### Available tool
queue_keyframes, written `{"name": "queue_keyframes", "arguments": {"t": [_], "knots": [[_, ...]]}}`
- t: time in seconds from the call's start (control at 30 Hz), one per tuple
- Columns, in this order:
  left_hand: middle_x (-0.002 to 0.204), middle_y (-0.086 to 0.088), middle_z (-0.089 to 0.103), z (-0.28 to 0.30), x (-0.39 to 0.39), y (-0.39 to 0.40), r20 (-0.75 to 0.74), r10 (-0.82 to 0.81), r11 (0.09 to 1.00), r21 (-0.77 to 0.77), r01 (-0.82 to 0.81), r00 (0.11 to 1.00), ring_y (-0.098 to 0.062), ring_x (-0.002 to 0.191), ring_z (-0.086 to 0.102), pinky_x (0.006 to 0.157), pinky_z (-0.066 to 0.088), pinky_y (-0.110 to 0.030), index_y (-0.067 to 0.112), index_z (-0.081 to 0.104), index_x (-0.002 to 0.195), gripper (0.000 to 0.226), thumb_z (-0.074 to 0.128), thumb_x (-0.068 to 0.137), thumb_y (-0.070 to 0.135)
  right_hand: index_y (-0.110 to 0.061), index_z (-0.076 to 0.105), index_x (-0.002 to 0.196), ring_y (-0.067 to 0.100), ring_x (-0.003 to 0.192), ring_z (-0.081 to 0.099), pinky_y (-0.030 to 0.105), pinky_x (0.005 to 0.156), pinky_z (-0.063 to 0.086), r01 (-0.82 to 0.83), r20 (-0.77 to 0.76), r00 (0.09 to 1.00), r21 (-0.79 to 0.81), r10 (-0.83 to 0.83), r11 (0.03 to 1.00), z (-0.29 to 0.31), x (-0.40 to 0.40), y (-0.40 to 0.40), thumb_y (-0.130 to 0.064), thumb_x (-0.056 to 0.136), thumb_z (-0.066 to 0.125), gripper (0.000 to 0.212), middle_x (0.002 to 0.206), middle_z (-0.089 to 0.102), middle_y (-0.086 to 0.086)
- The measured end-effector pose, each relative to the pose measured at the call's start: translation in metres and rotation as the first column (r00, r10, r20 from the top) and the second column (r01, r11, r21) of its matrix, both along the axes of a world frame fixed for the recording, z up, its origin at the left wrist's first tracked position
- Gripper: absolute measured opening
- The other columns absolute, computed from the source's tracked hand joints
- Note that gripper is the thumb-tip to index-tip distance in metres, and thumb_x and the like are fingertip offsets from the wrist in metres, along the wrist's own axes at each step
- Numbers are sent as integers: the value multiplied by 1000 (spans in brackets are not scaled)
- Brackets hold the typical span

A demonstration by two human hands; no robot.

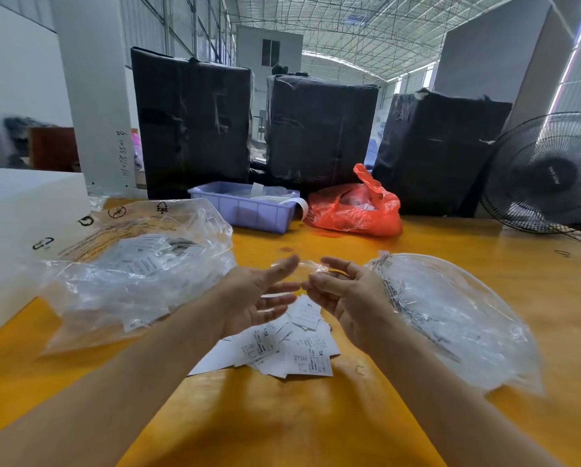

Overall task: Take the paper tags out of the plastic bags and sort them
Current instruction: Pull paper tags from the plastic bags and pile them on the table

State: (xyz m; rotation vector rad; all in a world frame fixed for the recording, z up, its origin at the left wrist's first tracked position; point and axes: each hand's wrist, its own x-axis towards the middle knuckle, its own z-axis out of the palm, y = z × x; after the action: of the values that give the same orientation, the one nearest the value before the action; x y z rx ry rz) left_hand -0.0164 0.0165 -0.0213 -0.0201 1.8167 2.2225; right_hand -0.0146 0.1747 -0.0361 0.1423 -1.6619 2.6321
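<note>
Presently, a small clear plastic bag (299, 267) is being held between the left hand (258, 298), fingers spread and nearly straight, and the right hand (343, 291), fingertips curled onto it. Loose paper tags (292, 345) are lying unsorted on the yellow table (316, 426) beneath. More tags are being kept in the large bag (137, 264) at left; sorting is judged barely begun.
</note>
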Motion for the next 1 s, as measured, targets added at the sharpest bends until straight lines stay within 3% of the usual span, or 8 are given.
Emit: {"name": "queue_keyframes", "arguments": {"t": [0.2, 0.3, 0.37, 0.47, 0.7, 0.83, 0.9, 1.0], "knots": [[76, -11, 72, -4, -8, 4, -7, 252, 926, 292, -239, 968, -15, 63, 71, 54, 55, -17, -4, 62, 93, 19, 69, 79, 6, -4, 54, 109, 22, 64, 69, 26, 57, 55, -71, -56, 994, 345, 96, 936, -1, 5, -5, 3, 76, 71, 38, 76, 64, 9], [70, -10, 72, -4, -13, -5, -87, 332, 912, 284, -296, 939, -14, 60, 70, 52, 55, -18, -1, 61, 87, 9, 67, 81, 0, -11, 60, 101, 15, 65, 66, 29, 62, 54, 176, -231, 973, 776, 12, 605, -1, 0, 8, -9, 77, 75, 28, 84, 67, 4], [68, -10, 71, -3, -13, -10, -148, 361, 918, 232, -322, 921, -13, 56, 69, 50, 52, -17, 2, 60, 81, 9, 67, 79, -4, -15, 65, 94, 8, 66, 61, 27, 67, 52, 231, -266, 962, 907, 55, 352, -4, -5, 19, -14, 76, 77, 21, 85, 67, -1], [76, -14, 67, -6, -13, -14, -206, 398, 916, 140, -376, 894, -15, 57, 67, 51, 51, -16, 4, 60, 80, 17, 71, 74, -6, -18, 67, 101, 8, 79, 60, 22, 68, 48, 233, -250, 966, 954, 70, 187, -13, -11, 24, -23, 80, 74, 22, 92, 65, -7], [71, -6, 61, -16, -17, -13, -296, 344, 914, -114, -390, 891, -14, 62, 52, 58, 40, -20, 5, 65, 85, 14, 75, 76, 3, -21, 33, 145, 20, 134, 33, 29, 107, 27, 196, -203, 976, 976, 80, 93, -42, -22, 13, -37, 93, 55, 59, 143, 44, 5], [70, -4, 57, -21, -18, -11, -286, 312, 911, -181, -371, 906, -13, 65, 47, 58, 38, -22, 4, 67, 89, 4, 66, 86, 5, -29, 27, 146, 15, 145, 9, 35, 118, 10, 167, -178, 956, 984, 234, 67, -41, -25, 14, -15, 98, 44, 53, 153, 28, -6], [75, -6, 60, -21, -17, -10, -262, 294, 919, -186, -347, 919, -16, 66, 51, 58, 40, -23, 6, 65, 85, 3, 63, 88, 6, -31, 31, 144, 16, 145, 8, 43, 118, 12, 150, -139, 953, 988, 270, -22, -39, -26, 18, 3, 91, 42, 64, 151, 32, -8], [79, -7, 66, -20, -15, -7, -223, 258, 938, -176, -299, 940, -17, 64, 59, 58, 43, -23, 5, 63, 88, 5, 59, 91, 6, -31, 38, 141, 20, 136, 21, 32, 111, 23, 210, -162, 941, 968, 298, -139, -38, -27, 24, 11, 82, 40, 72, 143, 40, -4]]}}
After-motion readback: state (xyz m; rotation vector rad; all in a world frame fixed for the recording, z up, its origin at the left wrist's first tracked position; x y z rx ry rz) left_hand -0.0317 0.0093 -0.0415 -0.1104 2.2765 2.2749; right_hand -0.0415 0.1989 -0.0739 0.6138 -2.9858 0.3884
